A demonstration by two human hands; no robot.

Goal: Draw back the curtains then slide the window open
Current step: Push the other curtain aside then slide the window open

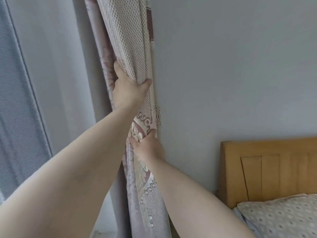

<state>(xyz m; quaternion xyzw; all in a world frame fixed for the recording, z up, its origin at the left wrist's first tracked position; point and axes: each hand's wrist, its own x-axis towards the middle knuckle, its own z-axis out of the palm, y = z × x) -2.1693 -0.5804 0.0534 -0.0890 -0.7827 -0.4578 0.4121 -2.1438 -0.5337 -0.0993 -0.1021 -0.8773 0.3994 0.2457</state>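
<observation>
In the head view, the gathered curtain of dotted cream and dusty-pink patterned fabric (130, 48) hangs as a bunched column running from twelve o'clock down to six, pressed against the pale grey wall (231, 66) at its right edge. The left hand (127, 90) sits near the centre of the frame, fingers wrapped round the bundle and thumb hooked over the right-hand fold, so it is closed on the cloth. The right hand (148, 146), just below towards five o'clock, pinches the lacy floral band of the same curtain, also closed on it. A plain grey lining panel (89, 66) hangs behind, and a striped sheer grey drape (15, 100) fills nine o'clock; the window itself is not visible. At four o'clock stand a honey-coloured wooden headboard (267, 169) and a spotted pillow (283, 215).

The cloth looks soft, pliant and fairly light, likely to slump once released. Gripping the whole bunch, as here, seems the best hold.
</observation>
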